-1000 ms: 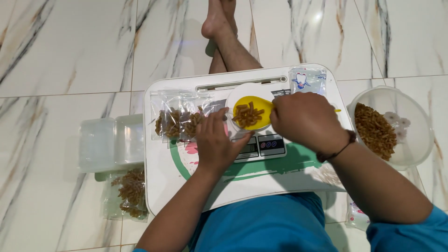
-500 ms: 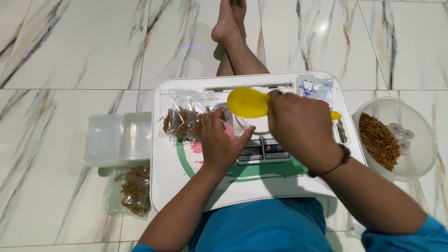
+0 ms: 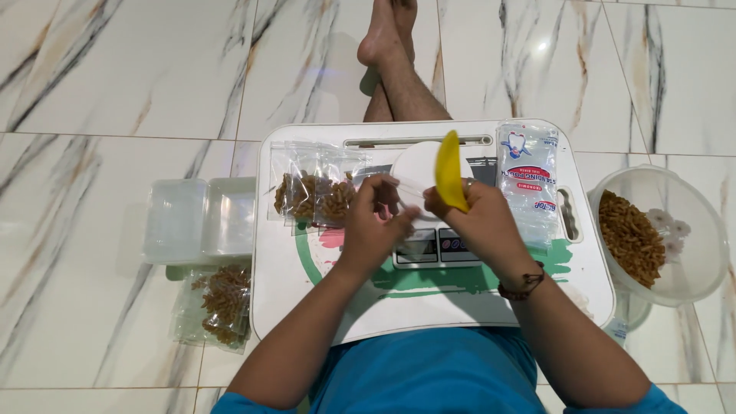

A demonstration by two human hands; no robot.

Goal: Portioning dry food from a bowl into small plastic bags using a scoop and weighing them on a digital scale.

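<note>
Two hands over scale (image 3: 437, 247): right hand (image 3: 479, 222) grip holds tilted yellow dish (image 3: 449, 170); left hand (image 3: 373, 226) pinches clear bag (image 3: 406, 195); pasta bowl (image 3: 694, 264) right.

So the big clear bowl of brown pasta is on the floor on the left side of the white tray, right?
Not quite. The head view shows the clear bowl of brown pasta on the floor at the right side of the white tray. On the left are clear plastic containers.

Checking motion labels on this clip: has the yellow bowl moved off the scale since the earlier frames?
Yes. The yellow bowl, earlier lying flat on the scale, is now lifted and tipped on edge in the right hand, above the scale's white platform, beside the left hand.
</note>
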